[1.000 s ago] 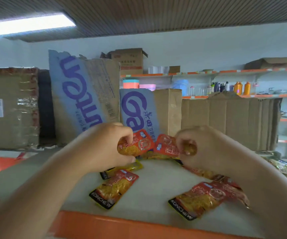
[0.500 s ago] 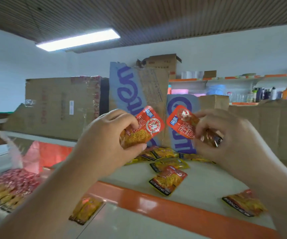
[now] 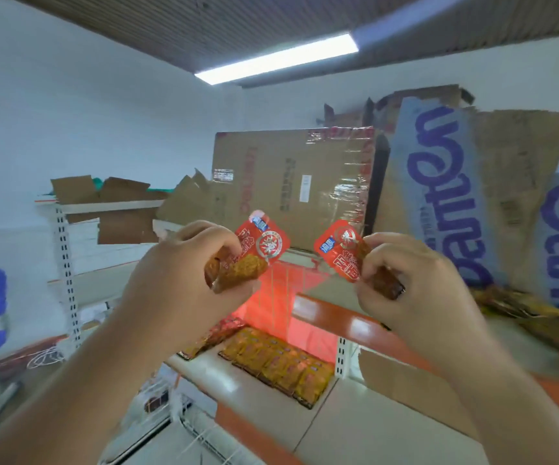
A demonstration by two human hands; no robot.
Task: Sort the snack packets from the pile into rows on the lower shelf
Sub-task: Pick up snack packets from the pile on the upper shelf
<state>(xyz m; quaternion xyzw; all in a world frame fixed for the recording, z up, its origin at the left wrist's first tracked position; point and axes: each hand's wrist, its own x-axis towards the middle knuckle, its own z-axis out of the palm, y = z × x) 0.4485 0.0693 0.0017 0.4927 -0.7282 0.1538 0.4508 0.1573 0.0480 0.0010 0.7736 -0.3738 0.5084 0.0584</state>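
We held two packets, apart.
Left hand (image 3: 184, 283) pinched left packet (image 3: 256, 251), right hand (image 3: 415, 290) right packet (image 3: 340, 255); rows (image 3: 281, 364) lay below the orange edge (image 3: 342, 322), bare shelf (image 3: 321, 422) nearer.

We have one view, worn on the head. It faces forward and slightly down, close behind the left hand (image 3: 184, 280) and right hand (image 3: 415, 290), over the upper shelf's orange front edge (image 3: 355, 325) onto the lower shelf (image 3: 254, 404), cardboard boxes (image 3: 288, 196) beyond.
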